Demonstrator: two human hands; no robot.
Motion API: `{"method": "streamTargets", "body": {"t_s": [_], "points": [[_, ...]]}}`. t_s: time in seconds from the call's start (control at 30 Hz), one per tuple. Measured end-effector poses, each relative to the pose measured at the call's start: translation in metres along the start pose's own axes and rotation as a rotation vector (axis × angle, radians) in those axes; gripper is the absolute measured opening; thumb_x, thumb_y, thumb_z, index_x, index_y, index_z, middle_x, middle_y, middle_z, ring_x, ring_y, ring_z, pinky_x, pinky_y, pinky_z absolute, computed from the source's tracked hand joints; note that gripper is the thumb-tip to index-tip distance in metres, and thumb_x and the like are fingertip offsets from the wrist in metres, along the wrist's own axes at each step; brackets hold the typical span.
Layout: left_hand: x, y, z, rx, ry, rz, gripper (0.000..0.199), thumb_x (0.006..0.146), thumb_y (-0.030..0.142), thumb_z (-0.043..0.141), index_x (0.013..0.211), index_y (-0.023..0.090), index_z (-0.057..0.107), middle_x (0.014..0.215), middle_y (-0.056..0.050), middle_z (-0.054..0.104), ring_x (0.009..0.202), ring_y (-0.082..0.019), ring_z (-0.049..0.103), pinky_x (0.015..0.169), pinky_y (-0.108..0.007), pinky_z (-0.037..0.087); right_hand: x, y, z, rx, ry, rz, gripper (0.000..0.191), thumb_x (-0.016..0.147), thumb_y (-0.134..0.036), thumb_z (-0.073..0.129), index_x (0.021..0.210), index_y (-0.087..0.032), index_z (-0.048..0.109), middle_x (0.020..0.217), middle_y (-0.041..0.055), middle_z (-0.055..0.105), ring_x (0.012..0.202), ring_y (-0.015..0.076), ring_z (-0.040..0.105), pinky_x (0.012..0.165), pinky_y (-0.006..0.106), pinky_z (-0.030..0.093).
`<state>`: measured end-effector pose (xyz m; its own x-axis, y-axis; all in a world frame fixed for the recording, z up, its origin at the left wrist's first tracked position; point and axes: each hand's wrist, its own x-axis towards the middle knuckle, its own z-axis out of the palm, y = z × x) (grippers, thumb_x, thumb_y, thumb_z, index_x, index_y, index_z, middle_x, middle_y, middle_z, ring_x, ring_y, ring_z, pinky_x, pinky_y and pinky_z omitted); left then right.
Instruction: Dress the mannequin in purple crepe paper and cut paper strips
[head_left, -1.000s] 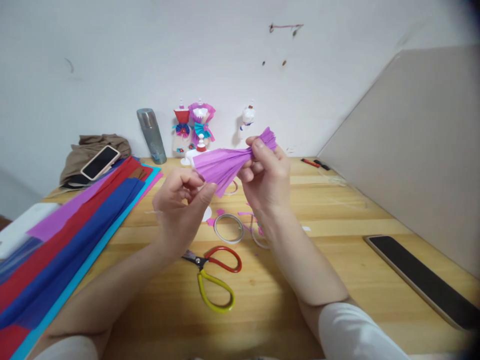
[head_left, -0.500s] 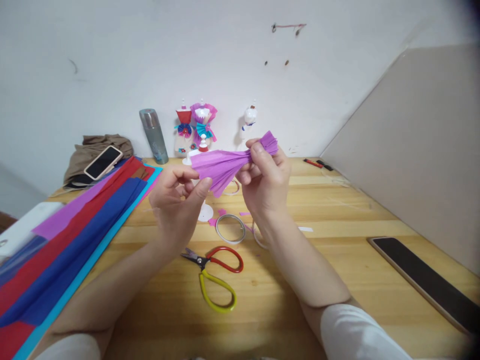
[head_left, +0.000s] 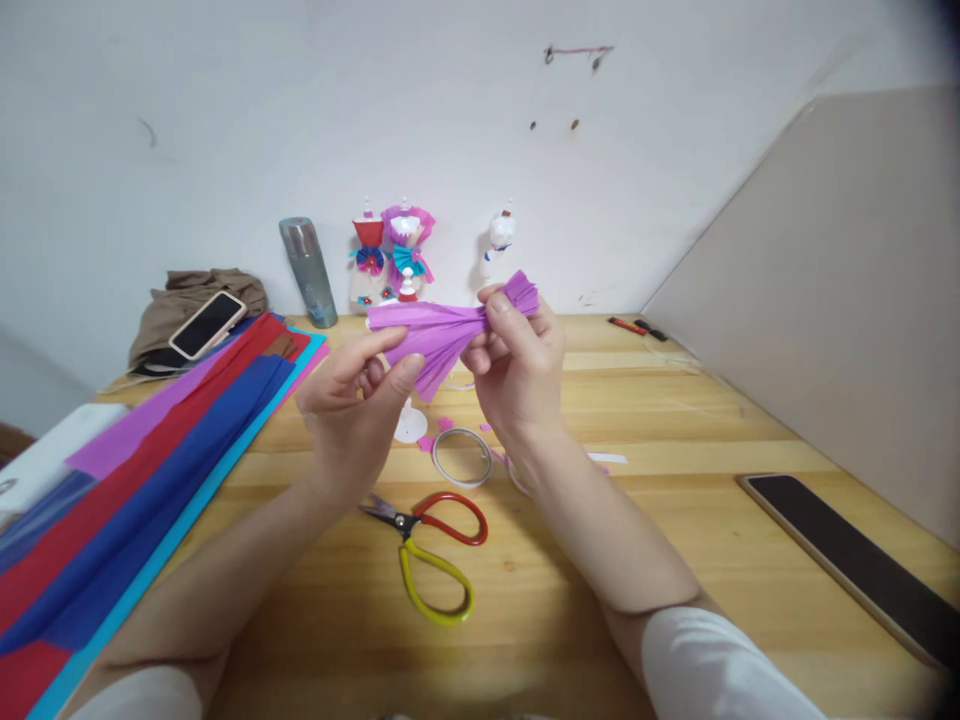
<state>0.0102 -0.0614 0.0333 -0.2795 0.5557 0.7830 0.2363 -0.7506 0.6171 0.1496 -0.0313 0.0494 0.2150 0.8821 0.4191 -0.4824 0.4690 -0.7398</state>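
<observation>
A pleated purple paper piece point(head_left: 439, 335) is held up over the wooden table point(head_left: 540, 560). My right hand point(head_left: 521, 350) pinches it at its gathered neck, and a short frilled end sticks out past the fingers. The wider part fans out to the left, where my left hand point(head_left: 356, 385) grips its edge between fingers and thumb. Below lie scissors point(head_left: 409, 525) with one red and one yellow handle, blades pointing left. A ring-shaped roll point(head_left: 461, 458), a white disc point(head_left: 411, 425) and pink scraps point(head_left: 426, 444) lie beneath my hands.
Coloured paper sheets point(head_left: 157, 440) cover the left side. Behind them are a phone point(head_left: 207, 325), brown cloth point(head_left: 161, 320) and a bottle point(head_left: 307, 270). Decorated figures point(head_left: 406, 240) stand by the wall. A long dark device point(head_left: 847, 560) lies at right.
My right hand has moved slightly left and down with the purple paper. The fan has shifted left, and my left index finger now lies over its face.
</observation>
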Motion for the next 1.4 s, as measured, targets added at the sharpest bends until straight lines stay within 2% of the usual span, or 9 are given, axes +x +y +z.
{"method": "streamTargets", "body": {"t_s": [0.17, 0.43, 0.6, 0.87, 1.07, 1.3, 1.4], "points": [[0.0035, -0.0029, -0.0011, 0.035, 0.018, -0.008, 0.009, 0.081, 0.023, 0.085, 0.089, 0.027, 0.085, 0.067, 0.003, 0.067, 0.06, -0.012, 0.057, 0.058, -0.031, 0.05, -0.0006, 0.0005, 0.0012, 0.024, 0.001, 0.017, 0.034, 0.071, -0.047, 0.09, 0.077, -0.024, 0.066, 0.053, -0.0093, 0.054, 0.04, 0.0063, 0.042, 0.041, 0.023, 0.032], [0.0068, -0.0019, -0.0021, 0.024, 0.056, -0.063, 0.009, 0.077, 0.024, 0.085, 0.086, 0.027, 0.085, 0.069, 0.002, 0.072, 0.061, -0.013, 0.059, 0.056, -0.029, 0.05, -0.0033, 0.0037, 0.0032, 0.01, -0.027, 0.021, 0.033, 0.073, -0.045, 0.089, 0.079, -0.023, 0.065, 0.052, -0.0098, 0.053, 0.04, 0.0064, 0.043, 0.04, 0.024, 0.031], [0.0067, -0.0041, -0.0028, -0.003, -0.013, -0.064, 0.01, 0.081, 0.021, 0.082, 0.089, 0.027, 0.082, 0.077, 0.001, 0.076, 0.065, -0.015, 0.064, 0.056, -0.031, 0.052, -0.0046, 0.0061, 0.0032, 0.005, -0.035, 0.009, 0.033, 0.074, -0.046, 0.089, 0.08, -0.023, 0.065, 0.052, -0.01, 0.053, 0.039, 0.0065, 0.042, 0.04, 0.024, 0.032], [0.0066, -0.0037, -0.0054, 0.134, -0.029, -0.048, 0.017, 0.08, 0.02, 0.077, 0.095, 0.024, 0.085, 0.075, 0.001, 0.073, 0.067, -0.013, 0.063, 0.059, -0.026, 0.051, -0.0072, 0.0064, 0.0065, 0.001, 0.001, -0.036, 0.028, 0.075, -0.041, 0.085, 0.077, -0.023, 0.065, 0.05, -0.01, 0.051, 0.039, 0.0065, 0.041, 0.039, 0.022, 0.031], [0.0082, -0.0045, -0.0044, 0.162, -0.006, -0.005, 0.009, 0.081, 0.019, 0.074, 0.082, 0.023, 0.082, 0.069, 0.001, 0.072, 0.064, -0.013, 0.061, 0.057, -0.025, 0.048, -0.0074, 0.0065, 0.0065, -0.023, 0.018, -0.056, 0.029, 0.076, -0.041, 0.085, 0.077, -0.023, 0.063, 0.051, -0.0101, 0.05, 0.04, 0.007, 0.042, 0.039, 0.023, 0.031], [0.0071, -0.0065, -0.0044, 0.227, -0.016, -0.016, 0.006, 0.082, 0.023, 0.073, 0.078, 0.023, 0.077, 0.064, 0.002, 0.066, 0.063, -0.014, 0.059, 0.058, -0.026, 0.046, -0.0072, 0.0085, 0.0067, -0.016, 0.029, -0.06, 0.029, 0.076, -0.04, 0.084, 0.077, -0.023, 0.061, 0.05, -0.0106, 0.049, 0.04, 0.0068, 0.041, 0.04, 0.022, 0.03], [0.0065, -0.008, -0.0036, 0.26, -0.001, -0.023, 0.004, 0.081, 0.023, 0.074, 0.082, 0.022, 0.078, 0.066, 0.002, 0.066, 0.061, -0.013, 0.057, 0.056, -0.025, 0.045, -0.0076, 0.0078, 0.0072, -0.022, 0.029, -0.052, 0.031, 0.075, -0.042, 0.085, 0.077, -0.023, 0.061, 0.05, -0.0108, 0.049, 0.04, 0.0065, 0.041, 0.039, 0.022, 0.03]]}}
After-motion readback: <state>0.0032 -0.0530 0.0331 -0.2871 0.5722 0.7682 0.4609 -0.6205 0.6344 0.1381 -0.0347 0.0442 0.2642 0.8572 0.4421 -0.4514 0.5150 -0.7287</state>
